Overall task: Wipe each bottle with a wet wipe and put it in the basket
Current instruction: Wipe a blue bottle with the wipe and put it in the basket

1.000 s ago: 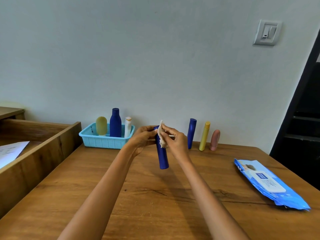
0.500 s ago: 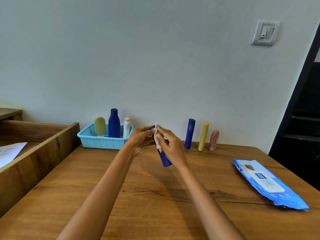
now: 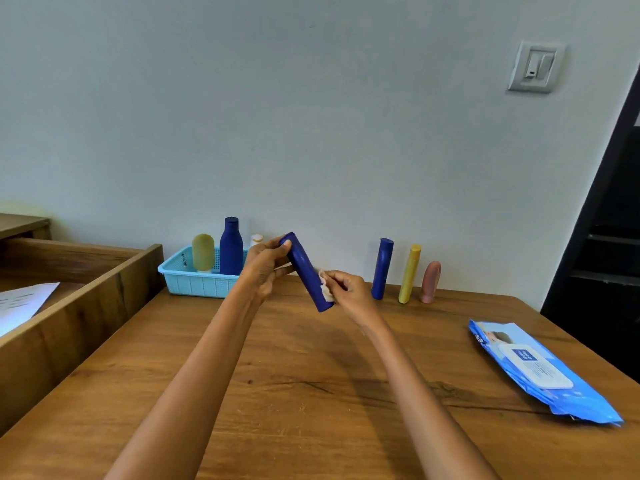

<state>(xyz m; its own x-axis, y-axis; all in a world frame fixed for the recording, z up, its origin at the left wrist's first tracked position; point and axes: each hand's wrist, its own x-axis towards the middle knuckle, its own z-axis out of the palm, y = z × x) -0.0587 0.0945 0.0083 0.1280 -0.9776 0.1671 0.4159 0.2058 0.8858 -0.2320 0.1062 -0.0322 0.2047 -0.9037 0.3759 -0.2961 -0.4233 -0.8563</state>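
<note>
A long dark blue bottle (image 3: 304, 270) is tilted in the air above the table, its top end up and to the left. My left hand (image 3: 265, 268) grips that top end. My right hand (image 3: 344, 289) pinches a crumpled white wet wipe (image 3: 325, 287) against the bottle's lower part. The light blue basket (image 3: 194, 284) stands at the back left and holds an olive bottle (image 3: 203, 252), a dark blue bottle (image 3: 231, 245) and a white bottle (image 3: 256, 240), the last half hidden by my left hand.
Along the wall stand a blue bottle (image 3: 381, 268), a yellow bottle (image 3: 409, 273) and a pink bottle (image 3: 430, 281). A blue wet wipe pack (image 3: 533, 367) lies at the right. A wooden tray wall (image 3: 79, 306) with paper (image 3: 20, 303) borders the left.
The bottle has tilted further, its top swinging left. My right hand has slid the wipe from the top of the bottle down to its lower end.
</note>
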